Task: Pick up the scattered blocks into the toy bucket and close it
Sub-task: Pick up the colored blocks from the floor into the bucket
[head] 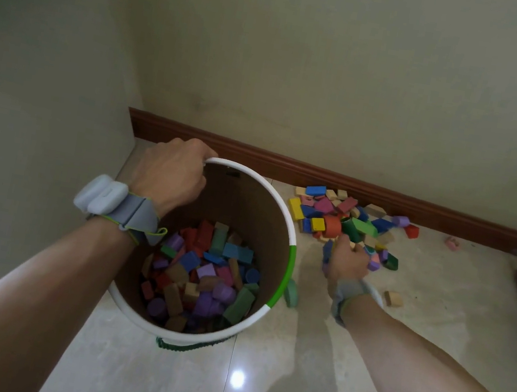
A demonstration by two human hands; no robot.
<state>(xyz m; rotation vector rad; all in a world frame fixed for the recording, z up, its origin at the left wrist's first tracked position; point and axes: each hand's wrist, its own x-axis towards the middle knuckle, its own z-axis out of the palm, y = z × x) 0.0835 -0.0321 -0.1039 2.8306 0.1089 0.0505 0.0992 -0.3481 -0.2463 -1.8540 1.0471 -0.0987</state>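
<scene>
Many Blocks Left by the Wall

I might drop some blocks (pixel 342 220) on the way, because my right hand (pixel 347 258) is curled tight around a big bunch from the pile on the floor by the wall. My right arm reaches out low. My left hand (pixel 172 171) is closed on the far rim of the toy bucket (pixel 289 259), holding it steady beside the pile. It is partly filled and open.
</scene>
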